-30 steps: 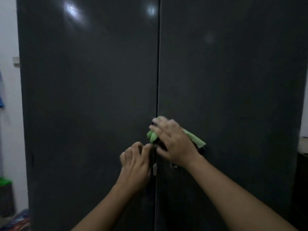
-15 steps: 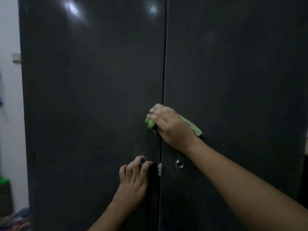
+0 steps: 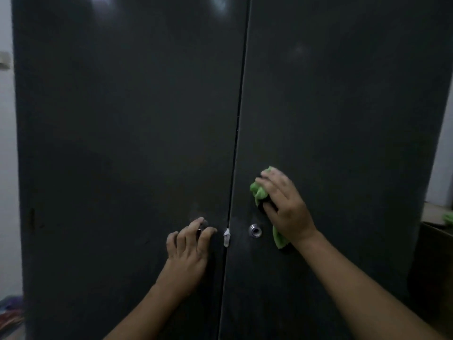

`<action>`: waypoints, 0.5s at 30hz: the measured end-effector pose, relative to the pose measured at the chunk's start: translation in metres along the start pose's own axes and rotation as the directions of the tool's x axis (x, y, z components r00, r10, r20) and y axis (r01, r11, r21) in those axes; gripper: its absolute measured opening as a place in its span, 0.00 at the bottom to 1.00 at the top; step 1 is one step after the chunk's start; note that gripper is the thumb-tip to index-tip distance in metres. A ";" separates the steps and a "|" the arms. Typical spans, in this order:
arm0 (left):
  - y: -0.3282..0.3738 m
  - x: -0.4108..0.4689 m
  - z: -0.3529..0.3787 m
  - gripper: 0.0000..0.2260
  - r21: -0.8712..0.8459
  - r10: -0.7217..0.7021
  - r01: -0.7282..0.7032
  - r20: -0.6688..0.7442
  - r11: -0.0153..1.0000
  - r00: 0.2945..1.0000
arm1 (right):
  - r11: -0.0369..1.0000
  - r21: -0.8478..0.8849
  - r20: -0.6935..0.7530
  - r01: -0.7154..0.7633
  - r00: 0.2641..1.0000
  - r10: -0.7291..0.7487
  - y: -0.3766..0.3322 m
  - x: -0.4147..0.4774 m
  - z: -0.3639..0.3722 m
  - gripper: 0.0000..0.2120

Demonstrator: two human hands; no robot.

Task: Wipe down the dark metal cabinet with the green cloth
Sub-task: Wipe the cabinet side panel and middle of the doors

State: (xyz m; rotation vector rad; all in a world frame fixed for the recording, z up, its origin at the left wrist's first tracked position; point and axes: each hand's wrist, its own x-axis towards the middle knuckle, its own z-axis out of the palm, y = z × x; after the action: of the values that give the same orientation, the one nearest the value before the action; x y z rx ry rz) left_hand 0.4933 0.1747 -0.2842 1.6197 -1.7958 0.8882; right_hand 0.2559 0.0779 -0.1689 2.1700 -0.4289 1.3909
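Doors filled almost the whole head view: 2 tall dark doors of the metal cabinet (image 3: 122, 143), shut, with a thin gap running down the middle. The metal looked smooth and a bit shiny, and soft spots of light showed near the top. Some pale smudges sat low on the doors near the gap.

The right hand (image 3: 285, 207) lay flat on the right door, fingers spread a little, and pressed the green cloth (image 3: 258, 192) against the metal. The cloth was bunched up under the palm. One bit stuck out past the fingertips and another bit hung down by the wrist.

The left hand (image 3: 190, 244) rested on the left door, just beside the gap. Its fingers were bent and curled over a small shiny knob (image 3: 200, 229), which was mostly hidden.

A round silver lock (image 3: 255, 230) sat on the right door, just below and left of the cloth. A small white scrap (image 3: 226, 237) stuck out of the gap between the 2 hands.

A pale wall (image 3: 7, 143) showed at the left side, with colored things on the floor (image 3: 11, 312) low in the corner. At the right, a dark box (image 3: 436, 241) stood near the cabinet with something green (image 3: 448, 217) on top.
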 end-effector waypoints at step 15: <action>0.025 0.066 -0.021 0.17 0.151 0.292 -0.261 -0.249 0.953 0.923 | 0.991 -0.124 0.142 0.043 0.990 -0.025 0.051 -0.076 -0.048 0.23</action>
State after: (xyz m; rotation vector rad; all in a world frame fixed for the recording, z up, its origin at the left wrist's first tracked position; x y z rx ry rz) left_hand 0.4602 0.1517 -0.2229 1.2527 -1.8317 1.2959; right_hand 0.1618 0.0632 -0.2084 2.1675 -0.5150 1.1650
